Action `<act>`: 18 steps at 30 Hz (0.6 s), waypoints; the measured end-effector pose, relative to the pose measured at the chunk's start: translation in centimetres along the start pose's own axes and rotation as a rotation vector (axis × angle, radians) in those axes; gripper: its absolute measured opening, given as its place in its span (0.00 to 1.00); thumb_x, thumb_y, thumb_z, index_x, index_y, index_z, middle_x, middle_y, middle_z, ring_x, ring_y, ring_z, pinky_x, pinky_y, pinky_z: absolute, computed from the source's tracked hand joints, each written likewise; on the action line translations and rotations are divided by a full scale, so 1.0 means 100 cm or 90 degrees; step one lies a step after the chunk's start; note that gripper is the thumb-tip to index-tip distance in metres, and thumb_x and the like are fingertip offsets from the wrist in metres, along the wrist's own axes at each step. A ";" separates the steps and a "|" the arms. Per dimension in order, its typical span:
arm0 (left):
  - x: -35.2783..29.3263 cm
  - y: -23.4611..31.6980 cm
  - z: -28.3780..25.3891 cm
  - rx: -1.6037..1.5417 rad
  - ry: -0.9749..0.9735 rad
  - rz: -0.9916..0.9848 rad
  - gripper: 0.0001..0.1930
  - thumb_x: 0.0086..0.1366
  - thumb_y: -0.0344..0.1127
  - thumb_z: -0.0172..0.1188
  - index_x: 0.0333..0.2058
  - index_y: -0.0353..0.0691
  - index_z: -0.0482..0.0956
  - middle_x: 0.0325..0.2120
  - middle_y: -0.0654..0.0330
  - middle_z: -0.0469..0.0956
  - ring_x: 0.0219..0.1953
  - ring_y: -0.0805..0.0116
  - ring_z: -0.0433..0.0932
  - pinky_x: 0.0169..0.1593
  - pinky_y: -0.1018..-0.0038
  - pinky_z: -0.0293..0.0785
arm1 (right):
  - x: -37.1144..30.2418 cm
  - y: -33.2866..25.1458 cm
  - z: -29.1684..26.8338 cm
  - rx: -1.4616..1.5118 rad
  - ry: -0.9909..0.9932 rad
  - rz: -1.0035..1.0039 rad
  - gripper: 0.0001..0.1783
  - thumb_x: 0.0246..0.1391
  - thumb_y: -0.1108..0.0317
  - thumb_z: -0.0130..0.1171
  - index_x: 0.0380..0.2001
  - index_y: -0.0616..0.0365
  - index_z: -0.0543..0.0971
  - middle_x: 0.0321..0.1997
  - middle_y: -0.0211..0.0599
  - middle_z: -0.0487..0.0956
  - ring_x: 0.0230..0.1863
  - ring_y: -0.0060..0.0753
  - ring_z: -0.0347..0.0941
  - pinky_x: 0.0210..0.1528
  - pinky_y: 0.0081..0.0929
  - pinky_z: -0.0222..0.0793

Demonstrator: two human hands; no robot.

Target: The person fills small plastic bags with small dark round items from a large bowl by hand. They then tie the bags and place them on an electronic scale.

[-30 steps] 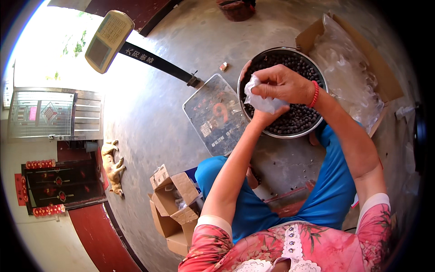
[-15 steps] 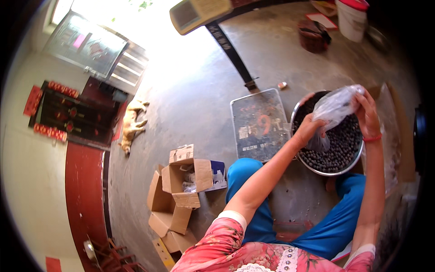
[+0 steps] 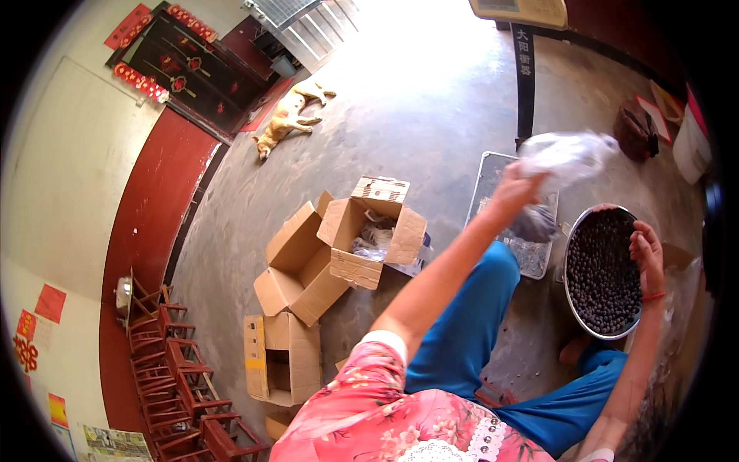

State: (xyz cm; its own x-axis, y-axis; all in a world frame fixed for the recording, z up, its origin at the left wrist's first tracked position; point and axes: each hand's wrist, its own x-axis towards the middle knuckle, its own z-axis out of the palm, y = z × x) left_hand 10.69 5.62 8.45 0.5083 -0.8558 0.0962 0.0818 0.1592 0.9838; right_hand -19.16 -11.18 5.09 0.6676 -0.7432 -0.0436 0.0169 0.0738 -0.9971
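Note:
My left hand grips a clear plastic bag, blurred by motion, over the platform scale. A dark, smeared bulge hangs at the bag's lower end beneath the hand. To the right stands a round metal basin holding many small dark round balls. My right hand, with a red band at its wrist, hovers at the basin's right rim. Its fingers are loosely bent and apart, with nothing visible in them.
Opened cardboard boxes stand left of my knee, one with plastic bags inside. Farther off a dog lies on the floor. Red wooden stools line the left wall. A white bucket and dark red bag are at far right.
My left hand has carried the plastic bag left, from above the basin to over the scale. My right hand has let go of the bag and dropped to the rim. The view has swung left.

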 end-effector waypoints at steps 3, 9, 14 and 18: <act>-0.021 -0.004 -0.090 -0.084 0.079 -0.002 0.12 0.56 0.43 0.58 0.32 0.41 0.77 0.17 0.71 0.69 0.16 0.82 0.64 0.18 0.83 0.62 | -0.003 0.001 0.021 -0.015 -0.049 0.035 0.14 0.52 0.65 0.51 0.43 0.55 0.71 0.29 0.21 0.72 0.27 0.09 0.65 0.29 0.06 0.59; -0.078 -0.002 -0.220 -0.033 0.357 0.054 0.05 0.54 0.29 0.58 0.32 0.39 0.75 0.24 0.66 0.75 0.25 0.77 0.73 0.31 0.81 0.70 | -0.014 0.001 0.040 -0.069 -0.075 0.074 0.13 0.51 0.65 0.52 0.41 0.53 0.72 0.29 0.21 0.72 0.26 0.09 0.66 0.28 0.07 0.60; -0.129 -0.060 -0.330 0.190 0.473 0.130 0.11 0.48 0.24 0.59 0.34 0.33 0.76 0.29 0.64 0.77 0.32 0.76 0.73 0.37 0.78 0.69 | -0.018 0.009 0.053 -0.057 -0.073 0.093 0.13 0.51 0.65 0.53 0.41 0.53 0.72 0.29 0.21 0.72 0.25 0.09 0.66 0.27 0.07 0.60; -0.150 -0.092 -0.357 0.324 0.484 0.046 0.10 0.45 0.26 0.60 0.30 0.35 0.76 0.28 0.63 0.77 0.31 0.75 0.74 0.35 0.77 0.70 | -0.030 0.007 0.056 -0.056 -0.064 0.093 0.13 0.50 0.65 0.53 0.41 0.53 0.72 0.29 0.21 0.72 0.26 0.09 0.66 0.27 0.07 0.61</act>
State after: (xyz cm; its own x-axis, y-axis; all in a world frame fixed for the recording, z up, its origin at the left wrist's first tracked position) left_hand 32.95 34.54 -7.39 0.9394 -0.2698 0.2115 -0.2674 -0.1906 0.9445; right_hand -16.99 -5.20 4.89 0.7289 -0.6589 -0.1859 -0.1470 0.1145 -0.9825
